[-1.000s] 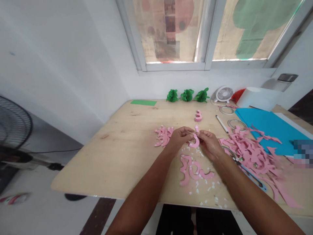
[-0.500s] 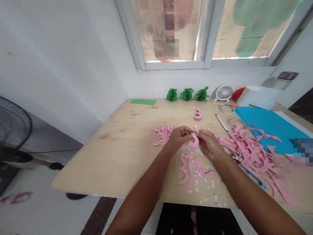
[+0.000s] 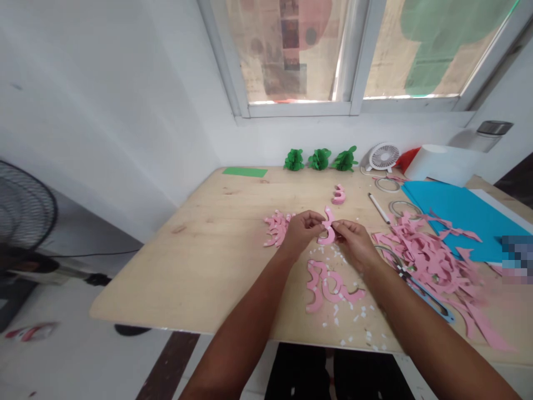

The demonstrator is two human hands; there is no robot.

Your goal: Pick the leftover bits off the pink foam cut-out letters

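Matt pink paper (image 3: 327, 233) (smooth plywood tabletop (image 3: 187, 278))

Pine tabletop (image 3: 175, 278), three green puffs (image 3: 319, 159) along the back edge, blue card (image 3: 462, 222) right, pink offcuts (image 3: 425, 261) heaped alongside, white scraps (image 3: 335, 321) near the front!

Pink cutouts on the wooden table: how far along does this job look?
Done, it seems: curved pink cutouts piled beside the left hand, and a small stack further up. In hand: the left hand and right hand pinch one curved piece. Still to do, probably: curved pieces in front of the hands and a pink heap at right.
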